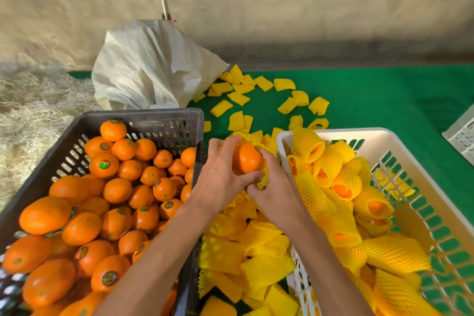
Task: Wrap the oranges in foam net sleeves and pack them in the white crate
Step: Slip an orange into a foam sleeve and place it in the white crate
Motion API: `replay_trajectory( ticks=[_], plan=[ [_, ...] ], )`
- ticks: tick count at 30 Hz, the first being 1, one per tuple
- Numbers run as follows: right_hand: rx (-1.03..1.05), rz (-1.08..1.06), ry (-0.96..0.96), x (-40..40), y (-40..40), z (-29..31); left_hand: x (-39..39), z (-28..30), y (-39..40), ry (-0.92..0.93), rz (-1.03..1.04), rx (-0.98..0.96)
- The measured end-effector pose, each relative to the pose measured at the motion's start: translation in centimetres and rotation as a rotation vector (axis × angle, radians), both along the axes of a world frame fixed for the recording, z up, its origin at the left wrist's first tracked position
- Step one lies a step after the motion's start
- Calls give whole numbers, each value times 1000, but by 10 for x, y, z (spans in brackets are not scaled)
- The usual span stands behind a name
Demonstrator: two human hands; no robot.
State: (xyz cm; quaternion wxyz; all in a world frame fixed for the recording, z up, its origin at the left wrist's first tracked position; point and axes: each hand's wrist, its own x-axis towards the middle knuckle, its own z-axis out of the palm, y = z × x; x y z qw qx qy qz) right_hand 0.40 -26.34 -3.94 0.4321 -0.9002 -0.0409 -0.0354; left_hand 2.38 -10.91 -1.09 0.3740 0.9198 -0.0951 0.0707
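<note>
An orange (246, 158) sits between the black crate (164, 117) and the white crate (336, 133), half inside a yellow foam net sleeve (264, 177). The left hand (220, 174) curls around the orange, and the right hand (275, 187) pinches the sleeve. Wrapped oranges (343, 187) fill the white crate.

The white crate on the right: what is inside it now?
The white crate holds oranges already wrapped in yellow foam net sleeves, piled along its left side, with orange skin showing at the open ends. Whatever lies beneath the pile is covered.

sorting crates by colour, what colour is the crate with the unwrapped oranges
Dark grey, nearly black crate, seen best in the head view.
</note>
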Motion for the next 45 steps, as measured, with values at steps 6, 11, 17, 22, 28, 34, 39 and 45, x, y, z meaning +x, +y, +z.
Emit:
replay_trajectory(
  ticks=[6, 11, 17, 22, 28, 34, 39, 45],
  plan=[
    [26, 48, 68, 1, -6, -8, 5, -6, 12, 102, -130, -93],
    [191, -37, 122, 7, -15, -5, 5, -9, 13, 142, -202, -117],
    [3, -166, -93, 5, -10, -6, 1, -15, 2, 204, -148, -289],
    [-16, -269, -247, 8, -16, -10, 2, -18, -2, 235, -168, -350],
    [-154, -155, -280, 11, -13, -20, 0, -19, -8, 293, -137, -344],
    [45, -45, -76, 15, -19, -26, 7, -12, 0, 316, -51, -703],
    [581, 56, 149, 17, -10, -24, 8, -12, 10, 364, -143, -937],
    [451, -177, -12, 15, -2, -25, -4, -11, -8, 25, -155, -421]
  ],
)
